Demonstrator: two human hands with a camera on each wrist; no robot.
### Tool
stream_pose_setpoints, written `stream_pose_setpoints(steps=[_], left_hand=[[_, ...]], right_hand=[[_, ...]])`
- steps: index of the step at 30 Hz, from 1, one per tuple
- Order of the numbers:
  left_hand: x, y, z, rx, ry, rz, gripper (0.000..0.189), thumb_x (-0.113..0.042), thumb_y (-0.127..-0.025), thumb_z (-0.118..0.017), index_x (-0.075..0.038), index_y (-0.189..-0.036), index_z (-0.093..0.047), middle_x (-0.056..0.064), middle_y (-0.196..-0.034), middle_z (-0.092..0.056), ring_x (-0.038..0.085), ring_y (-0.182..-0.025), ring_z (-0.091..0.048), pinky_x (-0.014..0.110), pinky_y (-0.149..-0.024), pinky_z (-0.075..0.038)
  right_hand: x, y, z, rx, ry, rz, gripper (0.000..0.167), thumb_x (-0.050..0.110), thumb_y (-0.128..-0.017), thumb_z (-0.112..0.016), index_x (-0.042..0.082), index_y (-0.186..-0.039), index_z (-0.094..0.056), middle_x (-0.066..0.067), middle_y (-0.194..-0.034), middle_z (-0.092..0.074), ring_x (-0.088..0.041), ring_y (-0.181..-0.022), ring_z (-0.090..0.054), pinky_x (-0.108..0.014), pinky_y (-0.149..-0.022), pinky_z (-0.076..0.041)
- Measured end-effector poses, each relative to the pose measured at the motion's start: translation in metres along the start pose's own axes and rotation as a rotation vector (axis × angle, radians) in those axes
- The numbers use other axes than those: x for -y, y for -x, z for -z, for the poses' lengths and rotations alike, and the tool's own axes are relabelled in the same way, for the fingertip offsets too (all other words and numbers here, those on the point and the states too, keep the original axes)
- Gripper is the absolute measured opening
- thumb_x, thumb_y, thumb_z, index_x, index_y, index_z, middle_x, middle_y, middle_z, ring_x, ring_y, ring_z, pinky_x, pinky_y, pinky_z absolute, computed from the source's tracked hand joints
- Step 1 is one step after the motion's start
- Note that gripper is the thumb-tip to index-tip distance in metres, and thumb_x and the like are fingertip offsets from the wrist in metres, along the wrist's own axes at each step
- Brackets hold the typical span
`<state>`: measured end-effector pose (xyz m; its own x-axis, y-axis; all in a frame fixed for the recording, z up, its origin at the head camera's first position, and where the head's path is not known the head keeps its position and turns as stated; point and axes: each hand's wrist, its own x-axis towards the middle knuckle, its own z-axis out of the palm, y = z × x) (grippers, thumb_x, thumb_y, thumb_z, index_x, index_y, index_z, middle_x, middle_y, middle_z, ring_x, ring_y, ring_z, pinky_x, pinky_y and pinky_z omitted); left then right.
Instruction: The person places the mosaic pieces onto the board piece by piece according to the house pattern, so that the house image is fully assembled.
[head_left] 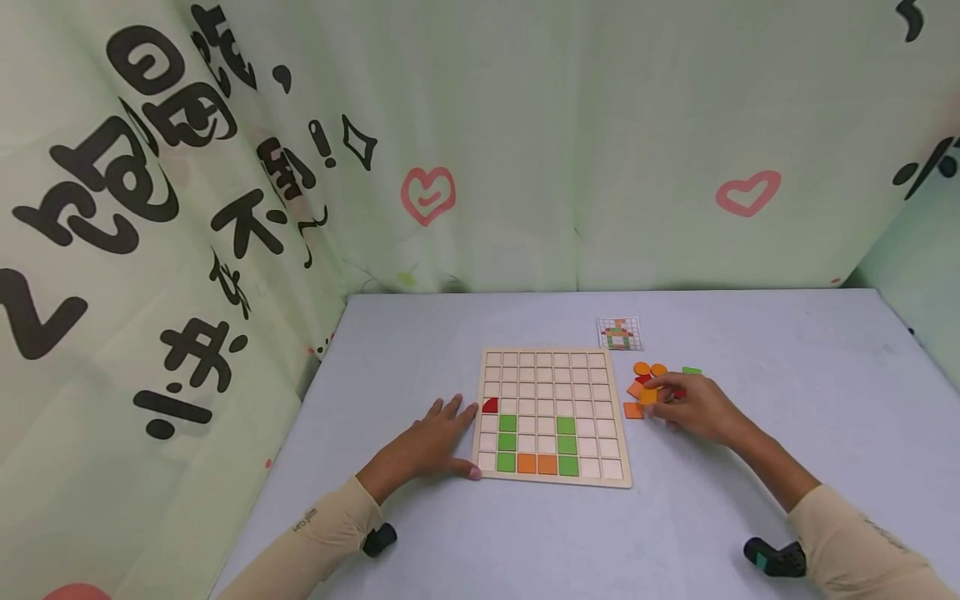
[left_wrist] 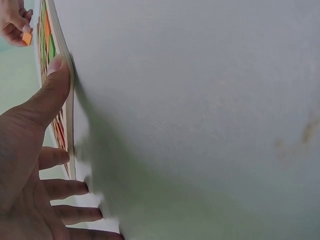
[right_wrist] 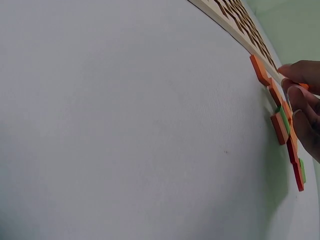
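Note:
A wooden grid board (head_left: 527,427) lies on the table. Green square tiles (head_left: 507,442) stand in two columns on it, with two orange tiles (head_left: 537,463) between their lower ends and one red rounded-corner piece (head_left: 490,405) at the left. My left hand (head_left: 431,442) is spread at the board's left edge; its thumb (left_wrist: 59,75) touches the rim. Beyond the right edge, my right hand (head_left: 693,407) pinches an orange square tile (head_left: 648,397) between thumb and fingers, above loose pieces. Among these are orange round pieces (head_left: 641,368) and another orange square (head_left: 633,411); the hand hides some.
Behind the board's far right corner lies a small pattern card (head_left: 619,333) with a coloured grid figure. A green piece (head_left: 692,370) shows behind the right hand. The white-covered table (head_left: 420,333) reaches back to a printed curtain (head_left: 577,150).

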<state>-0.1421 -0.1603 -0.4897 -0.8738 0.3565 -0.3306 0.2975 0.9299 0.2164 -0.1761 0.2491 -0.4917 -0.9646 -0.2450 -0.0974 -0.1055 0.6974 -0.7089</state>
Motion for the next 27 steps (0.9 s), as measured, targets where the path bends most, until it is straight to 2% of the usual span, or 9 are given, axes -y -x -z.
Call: stream_pose_setpoints(steps=[8,17,27], left_hand=[[0.0,0.0,0.0,0.002,0.013,0.002,0.104,-0.056,-0.075,-0.083,-0.018,-0.158,-0.034,0.015,-0.164,-0.028,0.046,-0.149,-0.027,0.068,-0.105,-0.04],[0.002,0.0,0.001,0.013,0.024,-0.001,0.104,-0.056,-0.075,-0.082,-0.018,-0.158,-0.032,0.015,-0.165,-0.027,0.047,-0.15,-0.025,0.068,-0.106,-0.038],[0.0,0.001,0.0,0.014,0.035,0.004,0.104,-0.056,-0.076,-0.082,-0.018,-0.158,-0.032,0.015,-0.165,-0.026,0.047,-0.15,-0.024,0.07,-0.106,-0.037]], right_hand=[[0.016,-0.007,-0.01,0.045,-0.03,0.052,0.037,0.003,-0.088,-0.068,-0.005,-0.124,-0.065,-0.006,-0.088,-0.058,-0.015,-0.059,-0.056,-0.023,-0.054,-0.048],[0.042,-0.021,-0.024,0.103,-0.036,0.1,0.032,0.007,-0.089,-0.071,0.002,-0.12,-0.067,-0.007,-0.091,-0.064,-0.014,-0.057,-0.055,-0.023,-0.055,-0.049],[0.062,-0.038,-0.048,0.157,-0.068,0.152,0.027,0.01,-0.088,-0.075,0.006,-0.115,-0.067,-0.004,-0.091,-0.064,-0.017,-0.077,-0.058,-0.023,-0.062,-0.05]])
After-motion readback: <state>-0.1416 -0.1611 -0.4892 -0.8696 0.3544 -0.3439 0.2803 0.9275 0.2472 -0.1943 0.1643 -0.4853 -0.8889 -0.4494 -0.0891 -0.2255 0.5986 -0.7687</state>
